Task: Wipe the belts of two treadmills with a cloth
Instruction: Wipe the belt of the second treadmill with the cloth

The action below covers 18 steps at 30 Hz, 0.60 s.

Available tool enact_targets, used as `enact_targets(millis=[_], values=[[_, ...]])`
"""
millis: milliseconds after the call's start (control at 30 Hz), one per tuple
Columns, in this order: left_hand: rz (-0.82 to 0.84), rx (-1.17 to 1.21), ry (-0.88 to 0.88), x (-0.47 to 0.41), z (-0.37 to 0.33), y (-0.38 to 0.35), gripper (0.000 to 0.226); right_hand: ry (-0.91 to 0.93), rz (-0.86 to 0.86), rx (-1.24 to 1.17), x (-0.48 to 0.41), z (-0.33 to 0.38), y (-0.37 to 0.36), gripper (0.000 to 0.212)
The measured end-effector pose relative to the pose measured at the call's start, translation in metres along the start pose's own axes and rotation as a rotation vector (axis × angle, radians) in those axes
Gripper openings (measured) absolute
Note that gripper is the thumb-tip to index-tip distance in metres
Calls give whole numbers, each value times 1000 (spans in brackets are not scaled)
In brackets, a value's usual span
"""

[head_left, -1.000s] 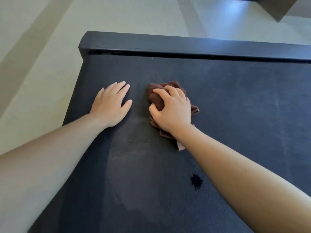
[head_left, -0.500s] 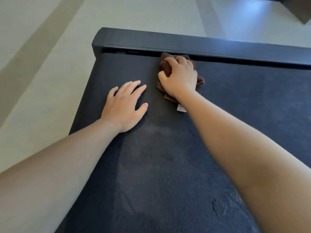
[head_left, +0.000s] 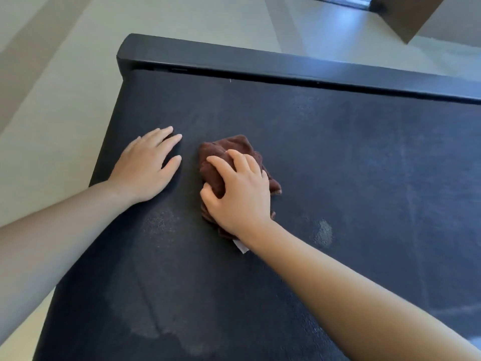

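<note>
Pale floor [head_left: 65, 74] lies all around a dark treadmill belt [head_left: 338, 165]. A black bar [head_left: 260, 61] runs along the belt's far edge. A brown box shape [head_left: 408, 14] sits on the floor past the belt's far right corner.

Both bare arms reach forward over the belt. The left hand [head_left: 145, 168] lies flat on the belt, close to its left edge. Its fingers are straight and a little spread, and its grip holds nothing.

The right hand [head_left: 239, 194] is just beside it, toward the middle. Its fingers curl over a bunched brown cloth [head_left: 226, 145], and its grip is tight on it. The cloth rests on the belt, well short of the far bar. A small white tag [head_left: 240, 246] pokes out under the wrist. A pale shiny patch [head_left: 324, 231] shows on the belt to the right of that arm.
</note>
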<state>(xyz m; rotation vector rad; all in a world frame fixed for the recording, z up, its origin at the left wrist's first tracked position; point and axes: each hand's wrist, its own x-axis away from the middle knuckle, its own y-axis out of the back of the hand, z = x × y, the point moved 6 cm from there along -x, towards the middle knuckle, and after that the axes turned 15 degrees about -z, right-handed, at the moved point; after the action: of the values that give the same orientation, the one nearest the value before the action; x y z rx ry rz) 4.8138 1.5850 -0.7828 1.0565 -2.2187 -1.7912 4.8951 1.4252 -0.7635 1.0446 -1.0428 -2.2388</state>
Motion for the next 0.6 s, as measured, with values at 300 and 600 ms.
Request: enact_targets(millis=[300, 600], values=[[-2, -24, 106, 18, 34, 16, 55, 3, -1, -19, -10, 16, -13, 43], [-105, -17, 194, 1, 47, 11, 56, 19, -10, 3, -137, 23, -95, 46]])
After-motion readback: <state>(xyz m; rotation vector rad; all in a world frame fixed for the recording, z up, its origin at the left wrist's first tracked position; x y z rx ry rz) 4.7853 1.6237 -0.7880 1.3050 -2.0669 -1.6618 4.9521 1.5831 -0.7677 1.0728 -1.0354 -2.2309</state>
